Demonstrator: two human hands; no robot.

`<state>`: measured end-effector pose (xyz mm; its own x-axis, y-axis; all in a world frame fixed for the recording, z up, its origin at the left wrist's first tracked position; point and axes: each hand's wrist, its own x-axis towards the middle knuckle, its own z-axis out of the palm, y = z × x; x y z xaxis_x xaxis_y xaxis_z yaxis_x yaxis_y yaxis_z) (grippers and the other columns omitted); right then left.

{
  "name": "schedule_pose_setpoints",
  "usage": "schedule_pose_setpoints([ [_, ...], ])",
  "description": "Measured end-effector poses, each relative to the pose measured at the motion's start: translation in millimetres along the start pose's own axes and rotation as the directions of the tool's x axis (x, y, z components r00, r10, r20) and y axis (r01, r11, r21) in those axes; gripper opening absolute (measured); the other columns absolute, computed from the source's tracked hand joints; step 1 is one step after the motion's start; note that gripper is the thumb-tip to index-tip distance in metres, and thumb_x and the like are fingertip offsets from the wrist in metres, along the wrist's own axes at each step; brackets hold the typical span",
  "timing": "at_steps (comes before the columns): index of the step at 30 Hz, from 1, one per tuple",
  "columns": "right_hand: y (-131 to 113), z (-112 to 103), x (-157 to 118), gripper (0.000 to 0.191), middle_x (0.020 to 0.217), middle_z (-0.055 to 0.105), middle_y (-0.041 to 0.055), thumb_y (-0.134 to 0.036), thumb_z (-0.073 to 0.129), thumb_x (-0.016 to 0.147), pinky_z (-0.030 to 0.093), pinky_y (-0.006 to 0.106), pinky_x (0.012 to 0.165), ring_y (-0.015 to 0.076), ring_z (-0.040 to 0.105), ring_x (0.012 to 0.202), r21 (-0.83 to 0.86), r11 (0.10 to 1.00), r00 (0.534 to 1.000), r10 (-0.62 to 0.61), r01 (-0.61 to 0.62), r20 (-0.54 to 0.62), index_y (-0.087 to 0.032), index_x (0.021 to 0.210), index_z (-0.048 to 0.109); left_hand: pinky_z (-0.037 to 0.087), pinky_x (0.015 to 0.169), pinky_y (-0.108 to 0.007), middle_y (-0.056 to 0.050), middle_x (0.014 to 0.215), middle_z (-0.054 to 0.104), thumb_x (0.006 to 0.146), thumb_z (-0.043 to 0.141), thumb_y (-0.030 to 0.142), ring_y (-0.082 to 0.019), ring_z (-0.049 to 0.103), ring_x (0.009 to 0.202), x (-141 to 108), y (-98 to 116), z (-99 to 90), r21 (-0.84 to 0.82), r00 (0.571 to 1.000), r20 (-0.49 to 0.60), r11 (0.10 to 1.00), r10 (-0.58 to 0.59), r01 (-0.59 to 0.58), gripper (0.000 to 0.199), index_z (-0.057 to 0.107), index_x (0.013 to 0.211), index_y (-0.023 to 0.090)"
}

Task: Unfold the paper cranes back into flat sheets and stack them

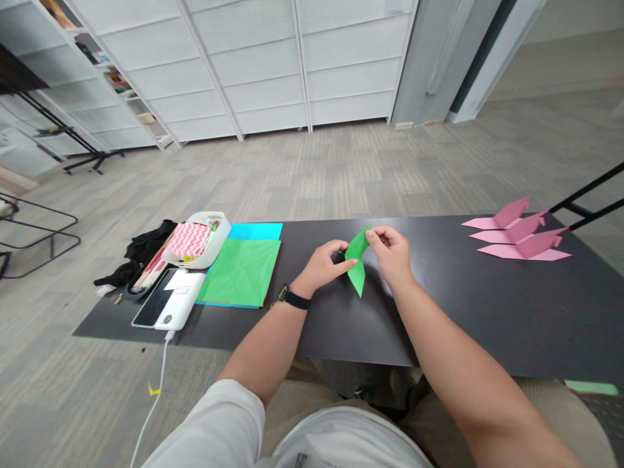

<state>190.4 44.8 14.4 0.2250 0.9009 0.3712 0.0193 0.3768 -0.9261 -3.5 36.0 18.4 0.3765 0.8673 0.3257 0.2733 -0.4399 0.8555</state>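
A folded piece of green origami paper (357, 250) is held between my two hands above the dark table. My left hand (325, 265) pinches its middle, thumb in front and fingers behind, and a pointed flap hangs below the thumb. At the upper tip of the green paper, my right hand (390, 250) pinches with thumb and forefinger. The fingers behind the paper are partly hidden. Over on the right side of the table, three pink folded paper birds (519, 237) stand close together, apart from my hands.
The dark table (439, 325) carries a stack of green and blue paper sheets (244, 270) left of me. Beyond it are a white basket (224, 231) with a pink zigzag item, a phone (155, 300), a white power bank (180, 302) with a cable, and black cloth (149, 244).
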Motion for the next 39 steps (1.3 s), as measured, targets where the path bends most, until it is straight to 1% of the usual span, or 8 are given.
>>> schedule_pose_setpoints([
  [4, 3.9, -1.4, 2.1, 0.034, 0.094, 0.076, 0.0032, -0.059, 0.080, 0.087, 0.062, 0.037, 0.082, 0.0214, 0.072, 0.087, 0.046, 0.998, 0.999, -0.043, 0.043, 0.007, -0.028, 0.099, 0.073, 0.056, 0.094, -0.035, -0.005, 0.102, 0.078, 0.088, 0.079, 0.026, -0.019, 0.071, 0.096, 1.7, -2.8, -0.6, -0.011, 0.992, -0.121, 0.999, 0.031, -0.032, 0.019, 0.075, 0.106, 0.020],
  [8, 9.2, 0.4, 0.8, 0.048, 0.113, 0.078, 0.0061, -0.062, 0.082, 0.085, 0.063, 0.041, 0.092, 0.0240, 0.075, 0.101, 0.059, 0.998, 0.979, -0.011, -0.001, 0.204, -0.031, 0.120, 0.072, 0.058, 0.087, -0.032, -0.005, 0.100, 0.078, 0.088, 0.082, 0.029, -0.016, 0.072, 0.089, 4.8, -6.9, -2.3, -0.198, 0.958, -0.284, 0.980, -0.026, -0.032, 0.029, 0.072, 0.113, 0.020],
  [10, 12.2, 1.9, -1.5, 0.041, 0.106, 0.080, 0.0059, -0.060, 0.082, 0.085, 0.063, 0.041, 0.090, 0.0240, 0.076, 0.095, 0.019, 0.999, 0.961, 0.022, -0.028, 0.274, -0.029, 0.111, 0.075, 0.060, 0.083, -0.030, -0.005, 0.097, 0.077, 0.086, 0.085, 0.033, -0.016, 0.073, 0.087, 5.9, -9.3, -2.5, -0.313, 0.952, -0.296, 0.950, -0.080, -0.017, 0.038, 0.069, 0.118, 0.020],
  [13, 14.3, 3.2, -5.0, 0.031, 0.091, 0.079, 0.0036, -0.056, 0.080, 0.087, 0.062, 0.040, 0.083, 0.0223, 0.074, 0.083, -0.051, 0.999, 0.960, 0.021, -0.007, 0.278, -0.026, 0.093, 0.077, 0.062, 0.080, -0.029, -0.003, 0.092, 0.076, 0.084, 0.088, 0.039, -0.016, 0.075, 0.084, 6.7, -11.9, -1.5, -0.384, 0.950, -0.282, 0.923, -0.136, 0.018, 0.045, 0.067, 0.119, 0.020],
  [19, 7.6, 4.0, -8.6, 0.024, 0.088, 0.079, 0.0037, -0.049, 0.079, 0.088, 0.061, 0.039, 0.081, 0.0224, 0.074, 0.081, -0.122, 0.990, 0.967, -0.032, 0.065, 0.254, -0.026, 0.086, 0.077, 0.065, 0.092, -0.036, -0.008, 0.101, 0.081, 0.087, 0.085, 0.043, -0.021, 0.079, 0.095, 5.7, -14.7, 4.1, -0.330, 0.920, -0.363, 0.944, -0.146, 0.020, 0.034, 0.074, 0.108, 0.019],
  [24, 6.1, 9.1, -13.2, 0.023, 0.089, 0.078, 0.0046, -0.047, 0.081, 0.087, 0.061, 0.038, 0.080, 0.0225, 0.073, 0.082, -0.123, 0.990, 0.962, -0.033, 0.069, 0.272, -0.025, 0.089, 0.076, 0.064, 0.100, -0.042, -0.010, 0.110, 0.082, 0.090, 0.082, 0.040, -0.024, 0.080, 0.103, 2.3, -12.6, 7.1, -0.244, 0.891, -0.437, 0.970, -0.119, 0.009, 0.029, 0.077, 0.110, 0.020],
  [31, 8.2, 13.0, -15.3, 0.022, 0.088, 0.074, 0.0024, -0.044, 0.081, 0.087, 0.059, 0.034, 0.075, 0.0184, 0.069, 0.077, -0.066, 0.997, 0.962, -0.018, 0.037, 0.274, -0.025, 0.094, 0.072, 0.064, 0.087, -0.034, -0.006, 0.094, 0.076, 0.093, 0.078, 0.038, -0.018, 0.076, 0.089, -1.1, -1.5, 8.0, -0.093, 0.892, -0.451, 0.995, -0.010, -0.036, 0.020, 0.072, 0.094, 0.019],
  [39, 0.8, 11.4, -14.6, 0.023, 0.085, 0.071, 0.0013, -0.043, 0.082, 0.086, 0.058, 0.034, 0.074, 0.0181, 0.067, 0.076, -0.100, 0.990, 0.970, -0.071, 0.096, 0.233, -0.025, 0.091, 0.068, 0.064, 0.091, -0.035, -0.008, 0.101, 0.078, 0.091, 0.080, 0.054, -0.019, 0.076, 0.093, -1.8, 3.6, 10.4, -0.308, 0.962, -0.268, 0.951, -0.055, -0.032, 0.040, 0.072, 0.105, 0.018],
])
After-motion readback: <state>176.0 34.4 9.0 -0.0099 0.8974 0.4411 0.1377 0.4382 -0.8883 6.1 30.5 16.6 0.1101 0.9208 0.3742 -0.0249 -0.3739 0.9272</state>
